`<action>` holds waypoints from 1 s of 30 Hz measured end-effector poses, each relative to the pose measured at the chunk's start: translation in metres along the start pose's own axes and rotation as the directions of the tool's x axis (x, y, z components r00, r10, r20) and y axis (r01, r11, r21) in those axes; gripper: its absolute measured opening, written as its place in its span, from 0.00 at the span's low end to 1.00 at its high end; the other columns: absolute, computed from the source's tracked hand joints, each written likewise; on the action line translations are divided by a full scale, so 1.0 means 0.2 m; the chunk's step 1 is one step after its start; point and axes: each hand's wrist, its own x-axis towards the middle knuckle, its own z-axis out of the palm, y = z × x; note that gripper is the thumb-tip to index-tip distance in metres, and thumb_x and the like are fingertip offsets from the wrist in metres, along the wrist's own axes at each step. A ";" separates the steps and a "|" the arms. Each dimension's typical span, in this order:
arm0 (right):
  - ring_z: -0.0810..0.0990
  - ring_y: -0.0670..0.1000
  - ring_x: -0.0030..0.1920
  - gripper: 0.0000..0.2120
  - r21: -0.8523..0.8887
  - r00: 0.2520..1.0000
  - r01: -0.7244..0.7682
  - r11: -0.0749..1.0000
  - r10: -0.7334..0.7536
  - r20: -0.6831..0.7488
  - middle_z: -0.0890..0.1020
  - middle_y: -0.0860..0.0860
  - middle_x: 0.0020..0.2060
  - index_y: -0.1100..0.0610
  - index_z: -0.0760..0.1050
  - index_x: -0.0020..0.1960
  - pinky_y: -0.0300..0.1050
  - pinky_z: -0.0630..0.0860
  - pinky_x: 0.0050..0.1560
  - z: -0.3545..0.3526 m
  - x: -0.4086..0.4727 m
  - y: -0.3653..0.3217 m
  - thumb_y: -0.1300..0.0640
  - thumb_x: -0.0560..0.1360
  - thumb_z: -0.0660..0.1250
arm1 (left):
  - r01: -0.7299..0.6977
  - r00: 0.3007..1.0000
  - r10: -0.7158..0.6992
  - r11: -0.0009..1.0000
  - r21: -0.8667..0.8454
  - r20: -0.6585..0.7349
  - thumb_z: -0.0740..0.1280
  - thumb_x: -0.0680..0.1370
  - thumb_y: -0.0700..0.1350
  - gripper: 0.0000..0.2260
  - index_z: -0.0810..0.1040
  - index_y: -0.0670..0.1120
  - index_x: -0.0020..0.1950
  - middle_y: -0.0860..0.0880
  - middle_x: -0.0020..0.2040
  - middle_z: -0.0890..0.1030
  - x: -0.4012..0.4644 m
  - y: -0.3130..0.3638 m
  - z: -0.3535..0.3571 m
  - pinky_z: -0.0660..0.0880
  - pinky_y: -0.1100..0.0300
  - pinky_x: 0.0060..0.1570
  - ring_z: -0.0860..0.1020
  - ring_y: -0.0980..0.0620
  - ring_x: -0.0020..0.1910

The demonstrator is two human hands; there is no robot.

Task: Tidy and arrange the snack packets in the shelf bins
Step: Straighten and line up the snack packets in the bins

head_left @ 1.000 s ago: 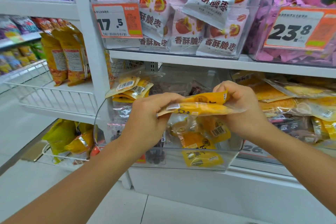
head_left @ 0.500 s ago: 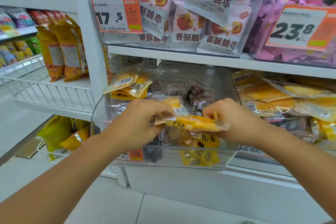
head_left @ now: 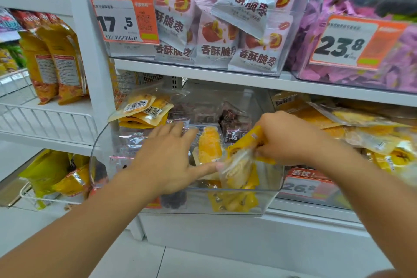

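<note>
- Inside the clear bin (head_left: 266, 201) on the lower shelf: both hands reach in from the front, forearms angled inward
- Left hand (head_left: 167, 160): palm down, fingers straight and spread, thumb extended toward the right hand; it holds nothing and lies just beside a yellow packet (head_left: 208, 146) standing near upright in the bin
- Right hand (head_left: 286, 137): fingers curled, pinching the top of a second yellow packet (head_left: 239, 165), which hangs tilted with its clear lower part down among the packets at the bin's front
- Stacked packets (head_left: 142, 111): lying on the bin's left rear edge
</note>
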 end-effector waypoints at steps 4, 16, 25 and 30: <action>0.80 0.62 0.51 0.11 -0.044 0.995 -0.046 0.998 0.043 -0.086 0.78 0.55 0.50 0.54 0.69 0.55 0.49 0.71 0.43 0.12 0.09 -0.16 0.53 0.74 0.66 | 0.011 0.995 -0.018 0.997 0.072 0.097 0.37 0.66 0.77 0.48 0.58 0.51 0.78 0.46 0.74 0.71 0.06 0.03 0.01 0.49 0.42 0.77 0.64 0.45 0.75; 0.78 0.61 0.59 0.23 0.121 0.983 -0.175 0.977 0.166 0.080 0.76 0.62 0.62 0.64 0.67 0.69 0.47 0.72 0.46 0.16 0.60 -0.07 0.60 0.76 0.67 | -0.024 0.999 0.028 0.990 -0.140 0.031 0.46 0.82 0.65 0.23 0.68 0.48 0.54 0.48 0.49 0.76 0.10 0.05 0.03 0.72 0.51 0.49 0.74 0.47 0.53; 0.77 0.54 0.39 0.23 -0.087 0.978 -0.053 0.995 0.069 0.196 0.80 0.53 0.44 0.62 0.81 0.54 0.41 0.74 0.35 0.08 0.69 -0.03 0.45 0.71 0.77 | -0.103 0.984 0.114 0.991 -0.086 0.137 0.62 0.72 0.74 0.41 0.62 0.46 0.73 0.46 0.57 0.76 0.13 0.14 0.06 0.68 0.54 0.50 0.72 0.47 0.59; 0.80 0.58 0.47 0.13 -0.044 0.995 -0.036 0.998 0.040 0.089 0.81 0.56 0.49 0.61 0.78 0.52 0.43 0.74 0.44 0.11 0.67 0.05 0.55 0.74 0.75 | -0.126 0.971 0.161 0.973 -0.196 0.177 0.65 0.74 0.70 0.37 0.60 0.50 0.74 0.46 0.62 0.75 0.15 0.17 0.09 0.72 0.52 0.50 0.74 0.45 0.60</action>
